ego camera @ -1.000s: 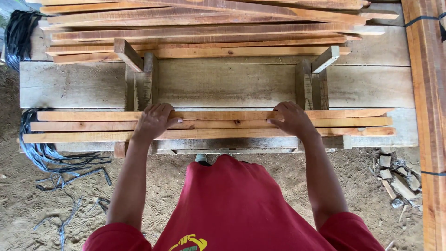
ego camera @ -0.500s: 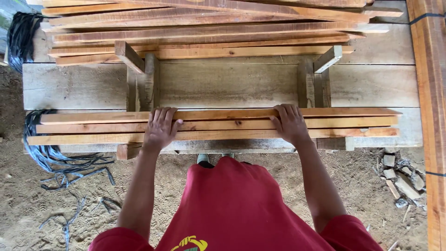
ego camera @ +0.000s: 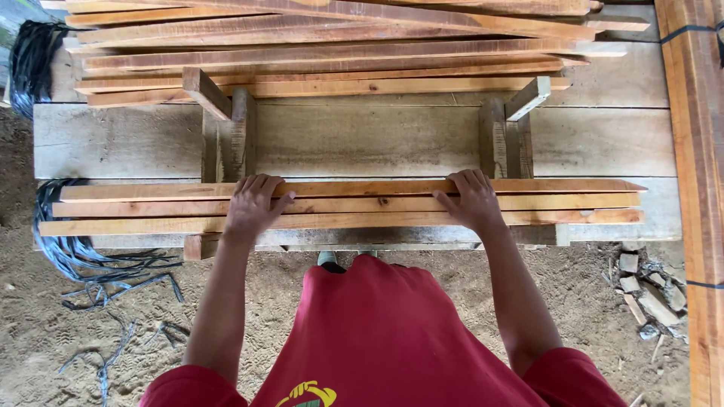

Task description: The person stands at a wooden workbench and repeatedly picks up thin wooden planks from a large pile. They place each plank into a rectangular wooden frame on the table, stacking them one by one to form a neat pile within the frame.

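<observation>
Wooden slats [ego camera: 354,203], three long reddish strips lying side by side, rest across the near edge of the bench [ego camera: 362,139]. Left hand [ego camera: 253,205] lies palm down on the slats near their left third; its fingers [ego camera: 256,183] are spread flat and reach over the far slat's edge, closed on nothing. Right hand [ego camera: 475,200] lies flat the same way toward the right, fingers extended, thumb pointing inward along the middle slat. Neither hand grips; both press on top.

Slat ends overhang the bench's upright blocks [ego camera: 230,136] on both sides. Between the slats and the far stack [ego camera: 339,53] of similar strips is a bare band of grey plank, open for sliding. A long beam [ego camera: 697,151] runs down the right edge, just beyond the slats' right ends. Black straps [ego camera: 83,256] trail on the sandy floor [ego camera: 98,332] at left; rubble [ego camera: 648,290] lies at right.
</observation>
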